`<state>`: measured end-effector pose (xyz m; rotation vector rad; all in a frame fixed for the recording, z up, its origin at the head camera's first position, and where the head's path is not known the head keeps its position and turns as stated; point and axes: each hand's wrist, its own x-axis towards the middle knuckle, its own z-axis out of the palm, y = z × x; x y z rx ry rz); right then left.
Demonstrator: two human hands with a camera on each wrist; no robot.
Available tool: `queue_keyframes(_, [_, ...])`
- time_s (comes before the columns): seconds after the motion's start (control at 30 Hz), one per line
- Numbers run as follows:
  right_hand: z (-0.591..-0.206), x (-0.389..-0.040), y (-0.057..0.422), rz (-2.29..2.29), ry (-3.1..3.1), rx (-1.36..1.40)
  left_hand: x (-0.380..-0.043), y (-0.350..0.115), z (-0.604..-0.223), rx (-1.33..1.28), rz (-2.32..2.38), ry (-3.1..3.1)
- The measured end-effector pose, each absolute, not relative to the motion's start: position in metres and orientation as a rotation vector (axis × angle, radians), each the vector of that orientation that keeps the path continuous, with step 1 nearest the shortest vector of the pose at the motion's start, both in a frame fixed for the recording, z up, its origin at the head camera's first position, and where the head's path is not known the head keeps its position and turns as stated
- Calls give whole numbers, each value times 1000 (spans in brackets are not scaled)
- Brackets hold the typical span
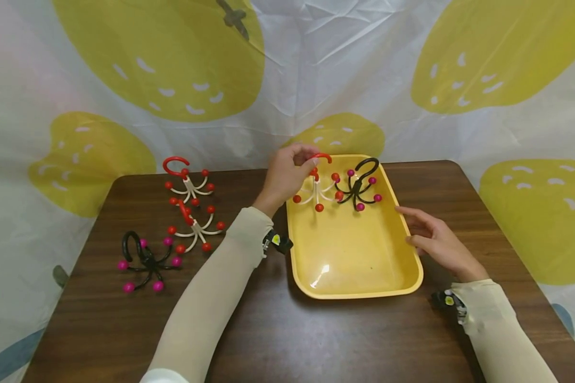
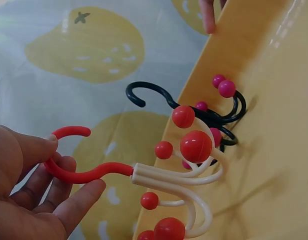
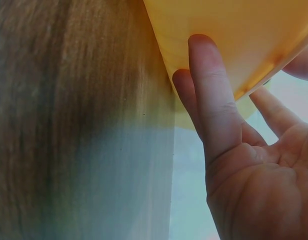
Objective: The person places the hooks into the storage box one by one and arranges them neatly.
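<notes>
My left hand grips the red hook of a cream multi-arm hanger with red ball tips. That hanger is upright at the far left of a yellow tray; whether it touches the tray bottom I cannot tell. Next to it, inside the tray, a black multi-arm hanger with pink ball tips leans its hook toward the far wall. My right hand touches the tray's right side, its fingers extended against the outer wall. Part of the right hand is hidden by the rim.
On the table's left lie two cream hangers with red balls, one at the back and one nearer. In front of them is another black hanger with pink balls. A fruit-patterned cloth hangs behind the brown table.
</notes>
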<state>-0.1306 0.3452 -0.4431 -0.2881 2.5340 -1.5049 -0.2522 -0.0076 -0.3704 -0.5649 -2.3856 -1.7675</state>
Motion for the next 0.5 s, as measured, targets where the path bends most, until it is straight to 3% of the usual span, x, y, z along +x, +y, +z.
queue_keyframes(0.5, [-444,-131,346,-1480,2553,-274,-256,-1,-390,-486,-1732,-2486])
